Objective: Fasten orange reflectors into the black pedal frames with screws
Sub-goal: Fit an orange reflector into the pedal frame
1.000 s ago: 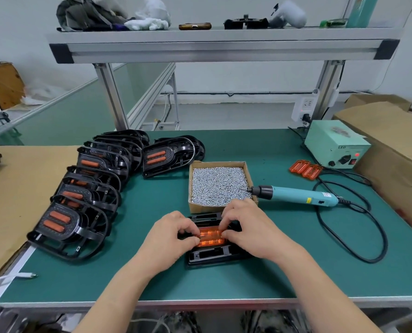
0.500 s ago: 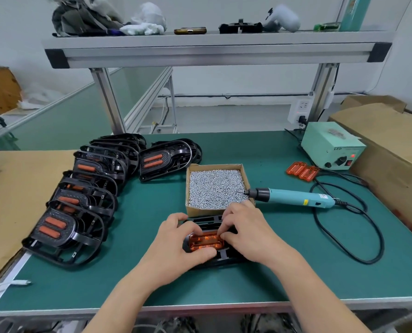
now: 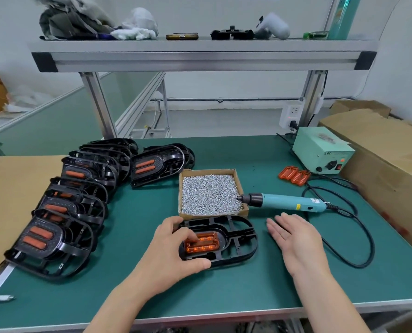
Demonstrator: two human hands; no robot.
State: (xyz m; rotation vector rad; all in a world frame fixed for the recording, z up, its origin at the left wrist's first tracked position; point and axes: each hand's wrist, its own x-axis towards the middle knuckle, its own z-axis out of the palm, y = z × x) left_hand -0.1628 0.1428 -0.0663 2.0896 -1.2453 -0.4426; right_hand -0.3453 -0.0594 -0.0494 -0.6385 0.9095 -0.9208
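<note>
Left fingers (image 3: pixel 191 236) grip pedal frame (image 3: pixel 244 239), touching reflector (image 3: pixel 206 246); right fingers (image 3: pixel 280 224) straight, beside frame.

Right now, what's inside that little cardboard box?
Lots of tiny silver screws fill the box. The screwdriver tip pokes in over its right wall. The box's bottom is covered by the screws, so anything under them can't be seen.

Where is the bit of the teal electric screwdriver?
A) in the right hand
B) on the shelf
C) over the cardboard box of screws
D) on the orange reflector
C: the teal electric screwdriver lies untouched, bit over the cardboard box of silver screws; the right hand is open, the left hand grips the black pedal frame.
</note>
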